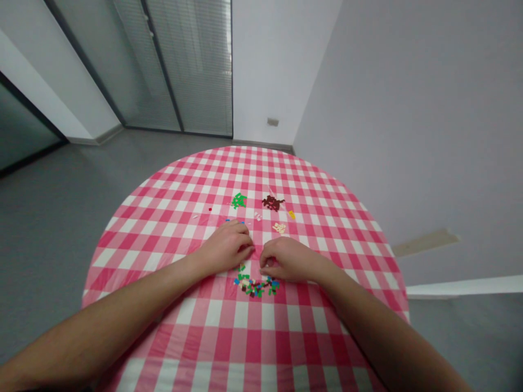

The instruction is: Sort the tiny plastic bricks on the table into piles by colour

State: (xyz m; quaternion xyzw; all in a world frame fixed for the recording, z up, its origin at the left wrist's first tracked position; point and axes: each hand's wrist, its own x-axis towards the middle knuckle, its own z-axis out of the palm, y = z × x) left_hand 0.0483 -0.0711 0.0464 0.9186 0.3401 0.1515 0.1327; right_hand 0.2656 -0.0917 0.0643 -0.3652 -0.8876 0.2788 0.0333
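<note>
Mixed pieces [256, 288] lie in a loose arc on the bench [253, 348], just nearer than both hands; beyond the hands are a green pile [239, 201], a brown pile [273, 203] to its right and a nearer cream pile [279, 228]. Left hand [229, 245] and right hand [288, 258] have curled fingers; whether either grip holds a piece, I cannot tell. Such small pieces seem best pinched singly, wrists raised so nothing gets brushed.
</note>
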